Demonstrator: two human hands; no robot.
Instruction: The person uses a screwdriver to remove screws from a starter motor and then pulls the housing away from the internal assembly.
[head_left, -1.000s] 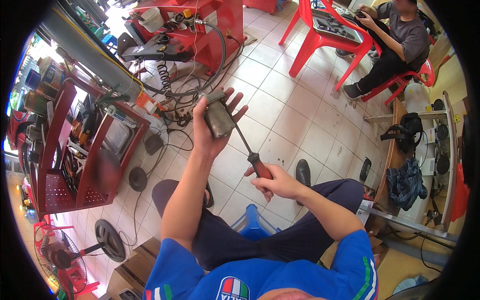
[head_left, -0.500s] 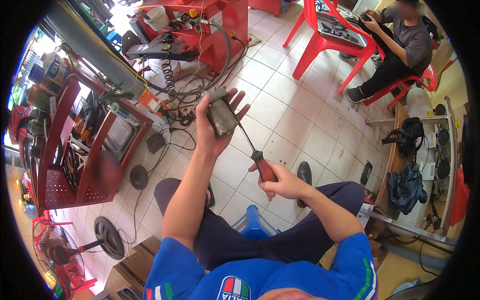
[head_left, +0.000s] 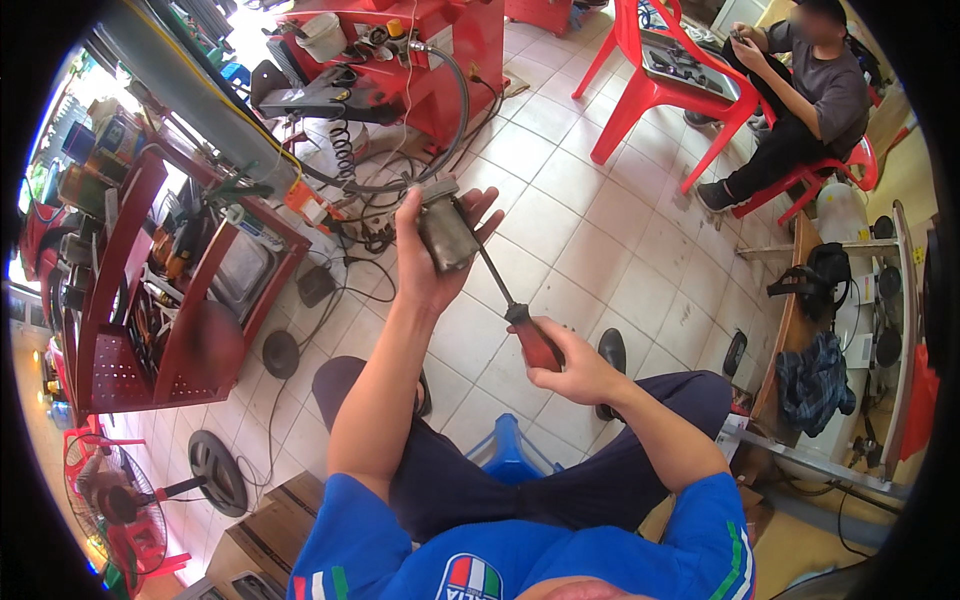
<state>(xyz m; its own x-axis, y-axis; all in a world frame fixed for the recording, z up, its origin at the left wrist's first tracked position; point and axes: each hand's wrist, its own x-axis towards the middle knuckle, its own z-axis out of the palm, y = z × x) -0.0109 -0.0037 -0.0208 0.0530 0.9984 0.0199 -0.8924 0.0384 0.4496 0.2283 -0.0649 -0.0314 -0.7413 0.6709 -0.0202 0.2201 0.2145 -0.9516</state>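
Note:
In my left hand [head_left: 424, 275] rests a greyish metal motor-like cylinder [head_left: 447, 236] with a flat flange at its upper end. My thumb lies along its left side and the fingers reach behind it. My right hand [head_left: 575, 362] is closed round the red and black handle of a screwdriver [head_left: 533, 336]. The screwdriver's shaft slants up and left to the cylinder's right side; its tip is hidden behind the part, so I cannot tell whether it touches a screw.
At the left stands a dark red tool cart [head_left: 170, 365] full of tools. A red machine [head_left: 455, 90] with hoses is ahead. Far right, another person [head_left: 825, 100] sits by a red chair [head_left: 665, 95] bearing a tray of parts. A blue stool [head_left: 508, 450] stands between my legs.
My right hand's fingers have closed more fully round the screwdriver handle. The view has shifted slightly; the cylinder stays in my left hand.

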